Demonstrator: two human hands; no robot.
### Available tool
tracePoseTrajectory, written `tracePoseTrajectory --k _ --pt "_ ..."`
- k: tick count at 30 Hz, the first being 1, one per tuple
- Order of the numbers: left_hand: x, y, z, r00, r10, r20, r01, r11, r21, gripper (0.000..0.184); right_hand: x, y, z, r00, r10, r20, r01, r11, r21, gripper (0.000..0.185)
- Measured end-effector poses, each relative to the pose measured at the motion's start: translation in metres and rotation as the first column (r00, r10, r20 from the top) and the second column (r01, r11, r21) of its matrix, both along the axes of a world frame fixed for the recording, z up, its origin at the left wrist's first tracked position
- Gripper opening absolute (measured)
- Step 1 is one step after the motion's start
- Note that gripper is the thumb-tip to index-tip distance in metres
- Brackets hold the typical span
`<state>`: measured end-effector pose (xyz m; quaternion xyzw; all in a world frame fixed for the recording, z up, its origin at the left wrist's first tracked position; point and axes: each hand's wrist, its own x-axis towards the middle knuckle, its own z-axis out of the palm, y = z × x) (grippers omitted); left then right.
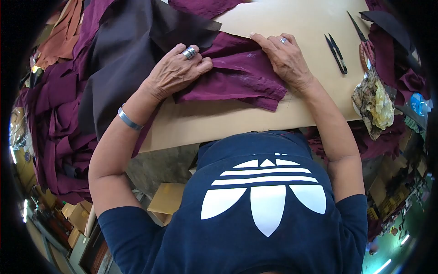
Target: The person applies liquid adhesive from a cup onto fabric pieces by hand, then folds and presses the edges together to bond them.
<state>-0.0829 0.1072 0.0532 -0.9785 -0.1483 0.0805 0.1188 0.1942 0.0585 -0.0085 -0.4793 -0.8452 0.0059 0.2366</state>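
Observation:
A maroon cloth piece [242, 75] lies creased on the pale tabletop, with whitish marks on it. My left hand [180, 71], ringed and with a bracelet on the wrist, has its fingers curled closed on the cloth's left part, beside a dark brown cloth [123, 55]. At the cloth's upper right edge, my right hand [285, 59] bends its fingers onto the fabric, the index finger reaching along the edge. The fingertips of both hands are partly hidden.
Black thread snips [336, 54] and scissors [366, 48] lie at the right of the tabletop [191, 121]. A crumpled plastic bag [378, 102] sits at the right edge. Maroon cloth pieces [59, 128] pile up at the left. Below stands a cardboard box [166, 198].

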Motion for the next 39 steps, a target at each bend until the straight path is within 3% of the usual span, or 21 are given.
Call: tracePoseTrajectory --k 4,9,11,13,14,17,19,22,25,29,32,35,39 --pt "-0.003 -0.005 -0.01 0.982 0.056 0.182 -0.062 0.998 0.027 0.011 0.001 0.0 0.002 1.0 -0.001 -0.027 0.0 1.0 -0.027 0.045" --pt "-0.012 -0.001 -0.004 0.988 0.14 0.07 -0.143 0.988 0.048 0.013 -0.005 0.001 0.003 0.985 0.03 -0.173 -0.034 0.999 -0.022 0.043" --pt "-0.005 -0.005 0.005 0.965 0.225 0.136 -0.233 0.971 0.051 0.017 -0.009 -0.001 0.0 0.99 0.01 -0.144 -0.014 1.0 -0.027 0.043" --pt "0.012 -0.022 0.007 0.957 0.208 0.201 -0.204 0.978 -0.039 0.02 -0.01 -0.003 0.0 0.989 0.001 -0.148 -0.008 0.999 -0.045 0.042" --pt "0.024 -0.035 0.007 0.929 0.195 0.315 -0.135 0.97 -0.203 0.025 -0.01 -0.003 0.0 0.985 0.0 -0.171 -0.01 0.998 -0.058 0.042" --pt "0.056 -0.075 -0.005 0.938 0.212 0.274 -0.056 0.874 -0.483 0.017 -0.007 -0.003 0.003 0.973 -0.003 -0.231 -0.022 0.994 -0.107 0.043" --pt "0.065 -0.088 -0.015 0.862 0.301 0.408 -0.084 0.878 -0.471 0.013 -0.002 -0.006 0.009 0.97 -0.015 -0.242 -0.023 0.988 -0.151 0.045" --pt "0.068 -0.1 -0.016 0.808 0.483 0.337 -0.264 0.809 -0.526 0.011 0.008 -0.014 0.016 0.97 -0.029 -0.24 -0.024 0.976 -0.214 0.049" --pt "0.071 -0.115 -0.023 0.732 0.6 0.323 -0.301 0.71 -0.636 0.01 0.012 -0.016 0.009 0.963 -0.026 -0.268 -0.042 0.969 -0.244 0.052" --pt "0.078 -0.125 -0.02 0.734 0.62 0.279 -0.336 0.688 -0.644 0.015 0.009 -0.014 0.007 0.956 -0.059 -0.288 -0.012 0.971 -0.239 0.052" --pt "0.081 -0.123 -0.03 0.731 0.445 0.518 -0.256 0.882 -0.396 0.028 0.011 -0.018 0.01 0.966 -0.02 -0.256 -0.035 0.978 -0.205 0.052" --pt "0.092 -0.121 -0.024 0.756 0.421 0.501 -0.269 0.898 -0.348 0.042 0.015 -0.02 0.009 0.969 0.026 -0.247 -0.07 0.983 -0.17 0.054" --pt "0.095 -0.114 -0.028 0.711 0.497 0.498 -0.284 0.85 -0.444 0.047 0.017 -0.016 0.005 0.948 0.034 -0.316 -0.085 0.985 -0.151 0.055"
